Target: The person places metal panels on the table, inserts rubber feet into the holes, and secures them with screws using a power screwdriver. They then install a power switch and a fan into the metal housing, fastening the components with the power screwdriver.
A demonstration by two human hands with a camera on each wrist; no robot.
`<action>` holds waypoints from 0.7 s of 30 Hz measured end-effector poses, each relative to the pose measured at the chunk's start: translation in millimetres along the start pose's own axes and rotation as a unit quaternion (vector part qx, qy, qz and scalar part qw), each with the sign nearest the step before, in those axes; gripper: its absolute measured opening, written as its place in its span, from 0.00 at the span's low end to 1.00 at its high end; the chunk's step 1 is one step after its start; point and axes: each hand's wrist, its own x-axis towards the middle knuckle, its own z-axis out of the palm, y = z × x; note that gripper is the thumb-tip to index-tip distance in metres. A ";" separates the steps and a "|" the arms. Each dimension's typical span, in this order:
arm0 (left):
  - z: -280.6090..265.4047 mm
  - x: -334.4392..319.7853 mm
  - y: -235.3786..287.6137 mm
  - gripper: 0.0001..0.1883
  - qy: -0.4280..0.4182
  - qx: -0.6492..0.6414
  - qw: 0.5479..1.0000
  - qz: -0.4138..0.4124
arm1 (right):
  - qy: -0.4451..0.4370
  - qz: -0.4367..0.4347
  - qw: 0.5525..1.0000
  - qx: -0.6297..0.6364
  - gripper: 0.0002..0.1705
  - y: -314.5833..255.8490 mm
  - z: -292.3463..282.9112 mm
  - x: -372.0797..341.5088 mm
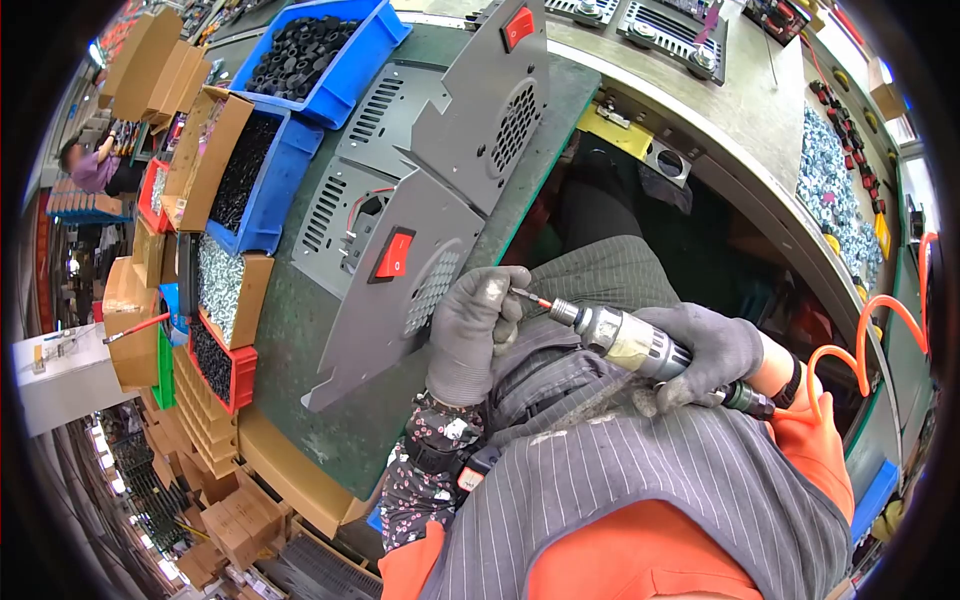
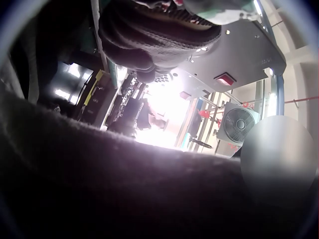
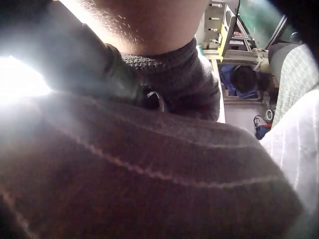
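My gloved right hand [image 1: 705, 345] grips a pneumatic screwdriver [image 1: 625, 340] with its bit pointing left, held over the lap. An orange coiled air hose [image 1: 870, 325] runs from its rear end. In a grey glove, my left hand [image 1: 468, 335] has its fingers curled, the thumb and fingertips pinching at the tip of the screwdriver bit [image 1: 530, 297]; I cannot tell whether a screw sits there. Right beside that hand stands a grey metal housing [image 1: 375, 290] with a red rocker switch [image 1: 395, 255] and a round honeycomb vent. The left wrist view shows the glove [image 2: 149, 42] close to the grey panel [image 2: 234, 55].
A second grey housing [image 1: 490, 110] with a red switch stands behind the first on the green bench mat [image 1: 330, 440]. Blue bins [image 1: 345, 75] of black parts, a box of silver screws [image 1: 220, 290] and a red bin [image 1: 240, 375] line the left. Loose silver hardware [image 1: 835, 190] lies far right.
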 end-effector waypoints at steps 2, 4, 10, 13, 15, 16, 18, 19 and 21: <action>2.0 -1.6 1.9 0.15 0.026 0.074 0.997 0.012 | -0.003 0.005 1.000 0.000 0.39 -3.8 -1.1 0.0; 1.2 -2.5 2.8 0.16 0.027 0.094 0.995 0.025 | -0.005 0.025 0.999 -0.038 0.38 -8.3 -2.2 1.4; -13.7 -12.2 3.6 0.29 -0.153 0.343 0.925 0.063 | 0.020 -0.065 0.998 -0.021 0.38 -13.9 -3.8 15.7; -44.5 -34.9 17.4 0.27 -0.150 0.492 0.853 -0.092 | 0.015 -0.085 0.995 -0.051 0.39 -21.7 -6.8 20.7; -53.9 -50.5 31.3 0.27 -0.115 0.558 0.806 -0.158 | 0.009 -0.081 0.995 -0.059 0.39 -26.4 -8.2 23.6; -58.7 -57.7 37.4 0.25 -0.063 0.594 0.790 -0.138 | 0.002 -0.068 0.996 -0.066 0.39 -27.1 -9.0 24.7; -65.8 -63.2 33.7 0.23 -0.006 0.625 0.772 -0.116 | -0.010 -0.054 0.996 -0.076 0.40 -28.4 -10.1 27.8; -70.5 -60.0 25.1 0.23 0.092 0.598 0.796 -0.015 | -0.005 -0.066 0.995 -0.072 0.40 -28.5 -10.2 30.1; -74.8 -55.1 26.0 0.22 0.161 0.655 0.729 0.117 | -0.003 -0.082 0.994 -0.073 0.41 -30.1 -11.0 32.1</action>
